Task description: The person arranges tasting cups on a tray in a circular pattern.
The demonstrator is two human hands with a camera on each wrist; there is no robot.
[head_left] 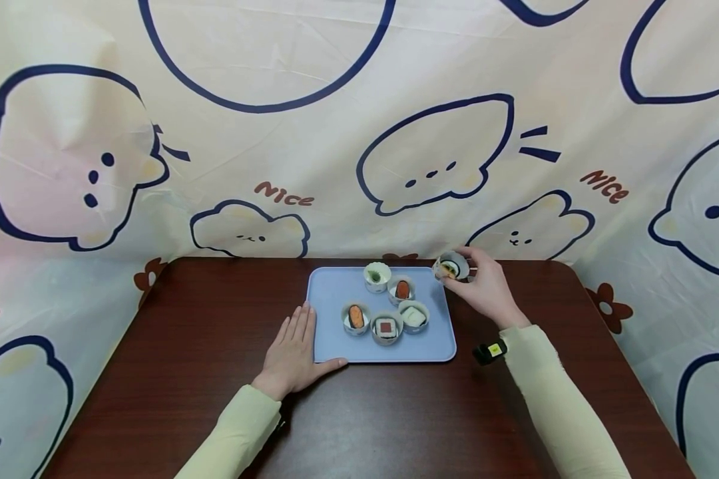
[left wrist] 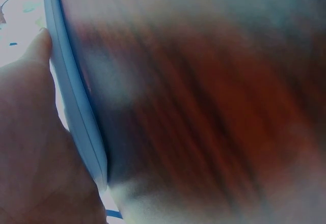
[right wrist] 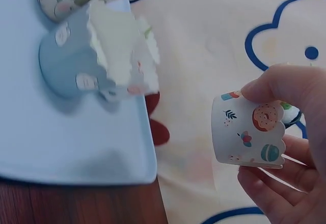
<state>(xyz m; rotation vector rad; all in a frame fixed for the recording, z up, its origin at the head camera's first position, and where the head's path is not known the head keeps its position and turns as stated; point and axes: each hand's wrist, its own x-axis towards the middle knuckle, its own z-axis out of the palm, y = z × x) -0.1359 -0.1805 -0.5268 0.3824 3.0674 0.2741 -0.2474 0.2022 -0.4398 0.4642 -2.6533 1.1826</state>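
My right hand [head_left: 486, 287] pinches a patterned paper baking cup [right wrist: 247, 137] between thumb and fingers. A small sushi piece with a dark rim [head_left: 449, 269] lies inside it. This cup is held up at the back right corner of a light blue tray [head_left: 335, 283]. With straight fingers, my left hand [head_left: 292, 352] rests along the tray's left edge, its thumb at the front edge. Several cups stand on the tray: one with a green piece [head_left: 375, 275], two with orange-topped sushi [head_left: 356, 317], one with a square red-centred piece [head_left: 386, 327], one with a whitish piece [head_left: 415, 316].
The tray lies on a dark brown wooden table [head_left: 228, 299]. A cream cloth with blue cartoon outlines [head_left: 335, 153] hangs behind the table and at both sides. A black strap with a yellow label [head_left: 489, 352] is at my right wrist.
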